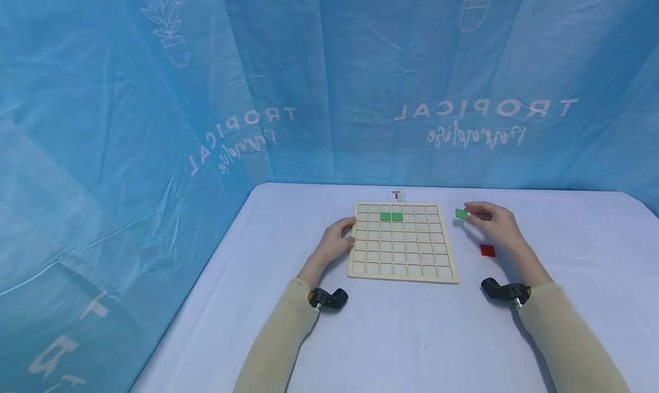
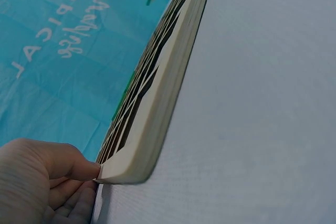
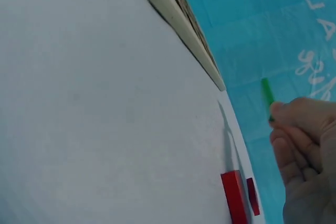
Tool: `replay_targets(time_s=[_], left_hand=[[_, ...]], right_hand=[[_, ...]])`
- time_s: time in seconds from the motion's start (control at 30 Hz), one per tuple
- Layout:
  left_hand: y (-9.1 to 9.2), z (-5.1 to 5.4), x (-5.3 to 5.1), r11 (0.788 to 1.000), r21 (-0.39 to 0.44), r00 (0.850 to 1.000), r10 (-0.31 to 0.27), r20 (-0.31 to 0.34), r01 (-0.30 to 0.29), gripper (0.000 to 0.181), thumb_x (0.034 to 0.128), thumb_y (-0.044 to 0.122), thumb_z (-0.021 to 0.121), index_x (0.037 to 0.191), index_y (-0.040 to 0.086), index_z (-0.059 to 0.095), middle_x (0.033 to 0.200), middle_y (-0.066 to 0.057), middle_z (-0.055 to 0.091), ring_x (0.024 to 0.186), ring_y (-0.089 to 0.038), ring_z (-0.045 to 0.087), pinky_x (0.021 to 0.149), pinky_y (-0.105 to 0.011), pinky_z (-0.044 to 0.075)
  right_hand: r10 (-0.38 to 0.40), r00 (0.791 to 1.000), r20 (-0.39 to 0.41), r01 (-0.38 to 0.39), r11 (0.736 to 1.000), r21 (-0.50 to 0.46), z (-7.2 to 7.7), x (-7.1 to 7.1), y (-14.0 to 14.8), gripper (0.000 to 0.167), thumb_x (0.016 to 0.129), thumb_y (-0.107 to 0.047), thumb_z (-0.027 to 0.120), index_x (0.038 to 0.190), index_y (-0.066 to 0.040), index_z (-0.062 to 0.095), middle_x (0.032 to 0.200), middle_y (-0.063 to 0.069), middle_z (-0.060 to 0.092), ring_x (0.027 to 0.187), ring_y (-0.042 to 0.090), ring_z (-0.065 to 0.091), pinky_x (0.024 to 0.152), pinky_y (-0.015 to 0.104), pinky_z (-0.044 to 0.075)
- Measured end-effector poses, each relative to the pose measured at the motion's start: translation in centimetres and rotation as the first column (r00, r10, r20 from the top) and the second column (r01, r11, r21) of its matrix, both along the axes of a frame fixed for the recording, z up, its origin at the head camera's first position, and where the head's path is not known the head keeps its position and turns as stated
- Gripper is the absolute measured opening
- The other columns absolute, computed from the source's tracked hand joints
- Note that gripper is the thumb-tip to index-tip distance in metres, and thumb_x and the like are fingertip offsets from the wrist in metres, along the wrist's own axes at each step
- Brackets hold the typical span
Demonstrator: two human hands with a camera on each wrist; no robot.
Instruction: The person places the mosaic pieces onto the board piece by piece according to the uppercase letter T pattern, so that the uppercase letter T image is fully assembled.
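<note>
A pale wooden grid board (image 1: 403, 272) lies on the table, with two green square tiles (image 1: 391, 217) side by side in its second row from the back. My left hand (image 1: 334, 244) holds the board's left edge; up close in the left wrist view, the left hand (image 2: 47, 177) pinches the rim near a corner. Off the board's far right, my right hand (image 1: 495, 222) pinches another green tile (image 1: 461, 213) above the table. In the right wrist view that green tile (image 3: 267, 92) sticks out from the fingertips. Below the right hand lies a red tile (image 1: 487, 250).
A small printed grid card (image 1: 396, 195) lies behind the board. The right wrist view shows a red block (image 3: 234, 195) beside a thinner dark red piece (image 3: 253, 196). A blue curtain (image 1: 360, 84) hangs behind the white-covered table (image 1: 391, 336).
</note>
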State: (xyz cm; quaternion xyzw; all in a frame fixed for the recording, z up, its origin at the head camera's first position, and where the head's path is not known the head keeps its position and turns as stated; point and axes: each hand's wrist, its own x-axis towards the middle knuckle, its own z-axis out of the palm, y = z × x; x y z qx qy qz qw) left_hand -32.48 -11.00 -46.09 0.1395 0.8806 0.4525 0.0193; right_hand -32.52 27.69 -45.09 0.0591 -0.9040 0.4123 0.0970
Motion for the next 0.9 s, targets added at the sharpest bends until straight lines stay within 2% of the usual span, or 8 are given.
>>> replay_targets(time_s=[0.2, 0.37, 0.43, 0.6, 0.73, 0.9], left_hand=[[0.0, 0.1, 0.0, 1.000, -0.005, 1.000, 0.002, -0.002, -0.002, 0.055, 0.0861, -0.003, 0.053, 0.139, -0.002, 0.041, 0.142, -0.015, 0.042, 0.131, -0.022, 0.039, 0.107, -0.024, 0.033], [0.0, 0.1, 0.0, 1.000, -0.010, 1.000, 0.001, 0.004, -0.001, 0.055, 0.0859, -0.003, 0.053, 0.140, -0.001, 0.041, 0.142, -0.014, 0.042, 0.131, -0.022, 0.039, 0.108, -0.025, 0.032], [0.0, 0.1, 0.1, 1.000, -0.006, 1.000, 0.000, 0.006, 0.000, 0.055, 0.0860, -0.002, 0.053, 0.140, -0.001, 0.041, 0.142, -0.014, 0.043, 0.131, -0.022, 0.040, 0.108, -0.026, 0.032], [0.0, 0.2, 0.1, 1.000, -0.003, 1.000, -0.001, 0.009, 0.001, 0.055, 0.0859, -0.002, 0.053, 0.140, -0.001, 0.041, 0.142, -0.014, 0.043, 0.131, -0.023, 0.040, 0.108, -0.026, 0.032], [0.0, 0.1, 0.1, 1.000, -0.007, 1.000, -0.002, 0.006, 0.002, 0.055, 0.0863, -0.002, 0.053, 0.140, -0.001, 0.041, 0.142, -0.014, 0.043, 0.131, -0.022, 0.040, 0.108, -0.026, 0.032], [0.0, 0.0, 0.0, 1.000, -0.012, 1.000, -0.003, 0.003, 0.003, 0.055, 0.0862, -0.002, 0.053, 0.140, -0.001, 0.041, 0.142, -0.013, 0.043, 0.131, -0.021, 0.039, 0.108, -0.025, 0.032]], right_hand=[[0.016, 1.000, -0.020, -0.017, 0.998, -0.056, 1.2, -0.5, -0.8, 0.047, 0.091, -0.032, 0.063, 0.129, -0.006, 0.057, 0.124, 0.015, 0.059, 0.108, 0.030, 0.056, 0.090, 0.047, 0.049], [0.038, 0.999, -0.026, -0.040, 0.996, -0.077, 1.4, -1.3, -2.0, 0.051, 0.088, -0.041, 0.063, 0.128, -0.009, 0.058, 0.123, 0.009, 0.060, 0.107, 0.022, 0.058, 0.083, 0.032, 0.054], [0.060, 0.998, -0.026, -0.062, 0.994, -0.086, 1.6, -1.6, -2.6, 0.051, 0.089, -0.039, 0.063, 0.128, -0.007, 0.058, 0.123, 0.011, 0.060, 0.106, 0.022, 0.058, 0.083, 0.030, 0.054], [0.106, 0.994, -0.002, -0.105, 0.987, -0.125, 2.2, -2.3, -4.6, 0.045, 0.090, -0.028, 0.064, 0.127, -0.004, 0.058, 0.121, 0.015, 0.060, 0.107, 0.027, 0.058, 0.087, 0.036, 0.051], [0.130, 0.991, 0.026, -0.125, 0.983, -0.133, 2.3, -2.6, -6.2, 0.041, 0.091, -0.025, 0.064, 0.127, -0.006, 0.059, 0.121, 0.013, 0.061, 0.106, 0.025, 0.058, 0.084, 0.028, 0.052], [0.171, 0.985, 0.013, -0.167, 0.975, -0.149, 2.2, -3.1, -7.8, 0.039, 0.091, -0.021, 0.064, 0.126, -0.004, 0.059, 0.120, 0.015, 0.061, 0.104, 0.025, 0.058, 0.077, 0.021, 0.052]])
